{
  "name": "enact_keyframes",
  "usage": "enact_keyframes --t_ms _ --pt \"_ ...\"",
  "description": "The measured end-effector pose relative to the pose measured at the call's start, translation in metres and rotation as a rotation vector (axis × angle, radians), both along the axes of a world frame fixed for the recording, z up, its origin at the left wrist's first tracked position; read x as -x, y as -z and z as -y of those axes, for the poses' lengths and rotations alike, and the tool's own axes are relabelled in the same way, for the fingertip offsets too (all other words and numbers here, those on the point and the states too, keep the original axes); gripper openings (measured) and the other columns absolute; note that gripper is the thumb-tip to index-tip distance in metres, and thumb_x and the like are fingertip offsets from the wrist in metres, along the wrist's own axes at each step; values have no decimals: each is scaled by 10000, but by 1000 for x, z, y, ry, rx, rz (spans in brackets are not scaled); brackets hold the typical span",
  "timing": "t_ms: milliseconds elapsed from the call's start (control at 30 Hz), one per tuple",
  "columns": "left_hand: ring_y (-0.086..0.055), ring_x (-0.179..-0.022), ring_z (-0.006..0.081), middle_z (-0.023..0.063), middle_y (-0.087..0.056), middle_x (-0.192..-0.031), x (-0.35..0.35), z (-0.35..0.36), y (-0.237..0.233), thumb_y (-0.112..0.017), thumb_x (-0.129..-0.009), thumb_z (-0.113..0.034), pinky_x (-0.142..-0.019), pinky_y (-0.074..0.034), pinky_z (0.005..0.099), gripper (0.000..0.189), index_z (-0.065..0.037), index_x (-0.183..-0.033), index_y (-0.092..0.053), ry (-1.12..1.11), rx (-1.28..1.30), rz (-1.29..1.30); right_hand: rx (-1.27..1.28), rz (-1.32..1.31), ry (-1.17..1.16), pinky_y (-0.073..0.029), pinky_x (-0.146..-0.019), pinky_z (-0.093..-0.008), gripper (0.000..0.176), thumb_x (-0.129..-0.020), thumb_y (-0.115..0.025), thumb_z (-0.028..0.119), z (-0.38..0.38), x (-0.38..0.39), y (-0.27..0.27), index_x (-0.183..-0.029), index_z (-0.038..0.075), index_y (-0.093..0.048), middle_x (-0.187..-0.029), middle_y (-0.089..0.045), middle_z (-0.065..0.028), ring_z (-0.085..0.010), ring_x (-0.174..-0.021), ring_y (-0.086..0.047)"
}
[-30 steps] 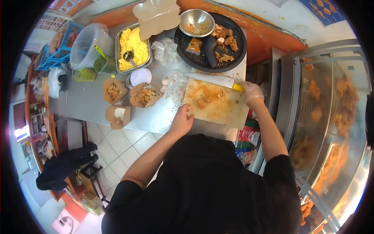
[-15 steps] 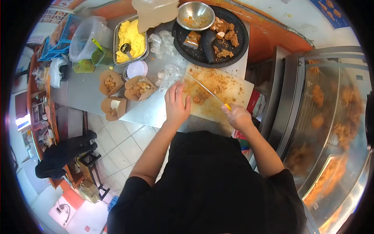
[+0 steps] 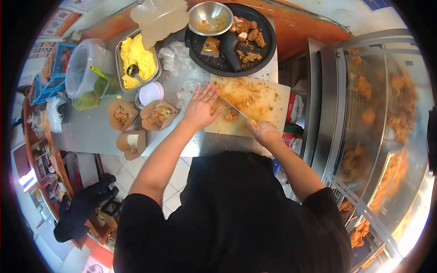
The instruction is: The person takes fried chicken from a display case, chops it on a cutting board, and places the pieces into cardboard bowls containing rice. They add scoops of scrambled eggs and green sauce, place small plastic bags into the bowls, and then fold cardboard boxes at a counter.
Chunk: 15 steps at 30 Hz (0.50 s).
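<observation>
My right hand [image 3: 265, 132], in what looks like a thin clear glove, is closed around the yellow handle of a knife [image 3: 236, 108]. The blade slants up and left across a pale cutting board [image 3: 276, 101] littered with brown crumbs. A small piece of fried chicken [image 3: 231, 115] lies on the board just below the blade. My left hand [image 3: 202, 110] is open, fingers stretched out over the board's left edge, close to the knife's tip. Behind those fingers lies a crumpled clear plastic bag [image 3: 185, 93], partly hidden.
A black round tray [image 3: 268, 50] at the back holds fried chicken pieces and a metal bowl [image 3: 210, 19]. Leftward stand filled cardboard boxes [image 3: 159, 116], a white lid [image 3: 150, 93] and a metal pan [image 3: 157, 75] of yellow food. A glass-fronted cabinet [image 3: 378, 118] with fried chicken borders the right.
My left hand has moved onto the board's left edge, near the knife tip. The knife, in my right hand, sits lower on the board. The whole view has shifted.
</observation>
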<state>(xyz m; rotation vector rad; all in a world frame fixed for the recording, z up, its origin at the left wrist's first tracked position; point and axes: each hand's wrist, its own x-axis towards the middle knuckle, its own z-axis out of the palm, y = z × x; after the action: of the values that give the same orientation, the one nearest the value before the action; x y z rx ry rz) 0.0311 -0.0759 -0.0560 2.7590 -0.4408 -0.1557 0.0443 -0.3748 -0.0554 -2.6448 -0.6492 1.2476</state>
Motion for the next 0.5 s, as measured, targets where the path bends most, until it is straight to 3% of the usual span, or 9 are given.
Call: enact_keyframes --t_ms 67,167,300,400,500 --pt "-313 -1513 353 207 -408 -1582 4 -11 -14 -610 -967 -355 -1243 -203 531 649 6 -1488 -467 39 51 34 28 -18 210 -526 -905 -512 757 -1047 -309 623 -10 3 -26 -1045 -24 -702 -992 -692 -310 -453 -1008 -660" --pt "-314 -1511 354 221 -411 -1575 12 -15 -37 -606 -967 -385 -1251 -198 511 670 21 -1481 -468 46 122 106 -90 86 319 -524 -905 -513 790 -1046 -299 629 -12 19 -47 -978 -41 -711 -993 -694 -311 -459 -1000 -661" --pt "-311 -1513 346 214 -405 -1581 15 15 -2 -613 -964 -414 -1259 -191 488 711 33 -1491 -447 2 141 65 121 -124 258 -495 -953 -521 821 -1043 -272 643 -1 8 -32 -1004 -60 -693 -1039 -685 -322 -473 -1040 -647" --pt "-316 -1512 337 203 -402 -1587 5 10 -2 -623 -959 -423 -1256 -203 485 727 33 -1495 -442 19 35 47 2 -25 255 -496 -950 -522 826 -1039 -269 652 2 8 -26 -1013 -57 -690 -1037 -686 -323 -475 -1040 -648" --pt "-341 -1502 331 193 -414 -1583 13 -4 -17 -621 -957 -407 -1255 -202 487 708 33 -1487 -457 41 96 69 62 -7 243 -494 -952 -520 824 -1037 -273 655 -3 12 -42 -1010 -54 -692 -1047 -683 -326 -478 -1053 -644"
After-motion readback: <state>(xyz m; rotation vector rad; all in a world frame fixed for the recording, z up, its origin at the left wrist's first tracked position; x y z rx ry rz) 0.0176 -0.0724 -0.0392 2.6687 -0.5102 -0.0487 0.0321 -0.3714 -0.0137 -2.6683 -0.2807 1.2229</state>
